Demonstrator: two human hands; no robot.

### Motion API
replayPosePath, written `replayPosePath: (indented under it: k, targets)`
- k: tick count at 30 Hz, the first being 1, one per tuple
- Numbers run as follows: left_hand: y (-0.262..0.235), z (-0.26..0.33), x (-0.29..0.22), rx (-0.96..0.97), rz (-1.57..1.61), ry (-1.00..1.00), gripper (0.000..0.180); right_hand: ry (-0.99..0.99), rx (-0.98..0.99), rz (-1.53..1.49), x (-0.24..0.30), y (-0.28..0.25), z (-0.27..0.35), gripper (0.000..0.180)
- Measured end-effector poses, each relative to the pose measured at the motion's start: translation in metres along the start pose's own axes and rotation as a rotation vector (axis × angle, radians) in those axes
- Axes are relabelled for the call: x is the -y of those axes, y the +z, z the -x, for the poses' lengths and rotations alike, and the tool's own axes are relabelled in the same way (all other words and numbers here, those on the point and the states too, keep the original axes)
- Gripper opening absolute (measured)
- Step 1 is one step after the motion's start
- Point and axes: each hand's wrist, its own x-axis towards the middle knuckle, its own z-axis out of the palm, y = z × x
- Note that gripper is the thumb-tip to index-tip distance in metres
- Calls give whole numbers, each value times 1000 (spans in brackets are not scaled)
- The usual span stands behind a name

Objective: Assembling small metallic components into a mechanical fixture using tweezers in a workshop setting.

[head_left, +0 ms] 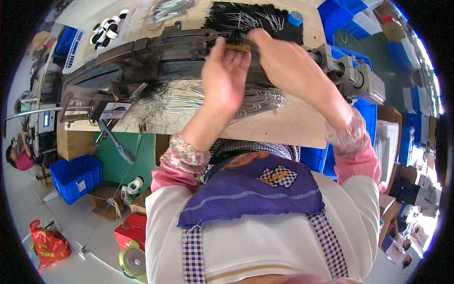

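Note:
Both my hands meet at a long dark metal machine (pixel 184 54) on the wooden bench. My left hand (pixel 224 78) is palm-up at its edge. Its fingers curl at a small yellowish-brown strip (pixel 238 48) with dark bristles behind it; what else they grip is hidden. From the right, my right hand (pixel 283 59) reaches over with bent fingers, its fingertips close to the same strip. Whatever those fingertips pinch is too small to make out. Beneath my left wrist lies a bundle of bent metal wires (pixel 260 102). More looped wires (pixel 243 21) rest on black bristle material (pixel 295 38) behind.
A blue tape roll (pixel 295 18) sits at the back right. Black-and-white rolls (pixel 106 31) fill a tray at the back left. A grey motor unit (pixel 364 85) sticks out at right. Loose black bristles (pixel 149 92) litter the bench. Blue bins (pixel 75 177) stand around it.

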Motion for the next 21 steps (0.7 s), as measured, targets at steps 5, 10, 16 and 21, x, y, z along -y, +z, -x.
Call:
replayPosePath:
  k: [5, 10, 16, 21]
  targets:
    - [-10, -4, 46, -44, 16, -47, 11, 135, 432, -178, -25, 28, 83, 22]
    - [-13, 55, 25, 56, -195, -87, 45, -112, 272, -136, -30, 89, 90, 21]
    - [-133, 104, -89, -267, -2203, 1186, 74, -507, 2, -158, -2, 143, 39, 23]
    - [-258, 177, -226, -1235, -2272, 599, 85, -592, -21, -141, 24, 154, 9, 12]
